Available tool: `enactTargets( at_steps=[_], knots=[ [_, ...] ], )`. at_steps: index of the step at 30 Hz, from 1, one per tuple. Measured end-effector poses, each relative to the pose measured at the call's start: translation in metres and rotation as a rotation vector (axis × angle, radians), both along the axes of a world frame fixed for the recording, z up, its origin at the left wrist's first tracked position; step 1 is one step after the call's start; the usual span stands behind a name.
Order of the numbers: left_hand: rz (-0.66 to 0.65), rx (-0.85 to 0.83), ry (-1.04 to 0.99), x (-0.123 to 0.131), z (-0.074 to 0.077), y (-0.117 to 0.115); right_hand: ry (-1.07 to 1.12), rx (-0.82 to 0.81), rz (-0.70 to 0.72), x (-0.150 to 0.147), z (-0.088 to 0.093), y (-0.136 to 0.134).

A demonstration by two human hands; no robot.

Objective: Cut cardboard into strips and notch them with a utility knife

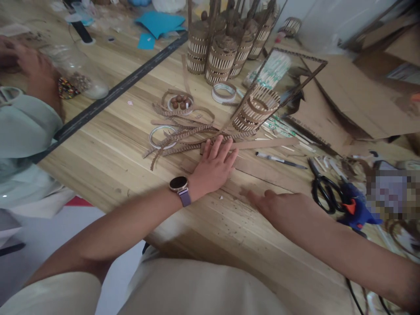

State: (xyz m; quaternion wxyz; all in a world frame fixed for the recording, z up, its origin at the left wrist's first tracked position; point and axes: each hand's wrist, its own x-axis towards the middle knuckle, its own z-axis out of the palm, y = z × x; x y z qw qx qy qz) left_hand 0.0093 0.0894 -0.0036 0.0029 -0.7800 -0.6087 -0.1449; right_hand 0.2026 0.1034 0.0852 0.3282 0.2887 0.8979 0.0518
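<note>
My left hand [215,166], below a watch with a purple strap [179,186], lies flat with fingers spread on a flat cardboard piece [275,177]. Its fingertips reach the lower end of a narrow cardboard strip [269,143]. My right hand [275,204] is low over the table beside the near edge of that cardboard piece, its index finger pointing toward my left hand. Its fingertips are smeared and the other fingers are hidden under the hand. Just beyond my left hand are ridged cardboard strips [193,131] and a small stick-and-cardboard lantern-like basket [257,109] with a tall frame.
Black-handled scissors [324,188], a blue glue gun [359,205] and a pen [280,160] lie right. Tape rolls [224,92] and a dish of brown beads [180,104] are beyond. More stick baskets [221,57] stand at the back. Another person's hand [36,61] is at left.
</note>
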Motion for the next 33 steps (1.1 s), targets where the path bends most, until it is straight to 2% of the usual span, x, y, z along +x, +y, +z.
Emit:
enactTargets(
  at_steps=[5,11,20,33],
  knots=[
    [-0.040,0.056,0.022,0.007,0.005,0.000,-0.063,-0.074,-0.023,-0.011,0.007,0.001],
    [-0.016,-0.004,-0.006,0.015,0.000,-0.001,-0.058,-0.075,-0.027,-0.027,0.008,-0.003],
    [-0.016,-0.001,-0.009,0.013,-0.003,-0.001,-0.024,-0.071,-0.030,-0.022,0.000,-0.001],
    [-0.008,-0.009,-0.022,0.014,0.000,-0.002,-0.056,-0.113,-0.027,-0.024,0.005,0.001]
  ],
)
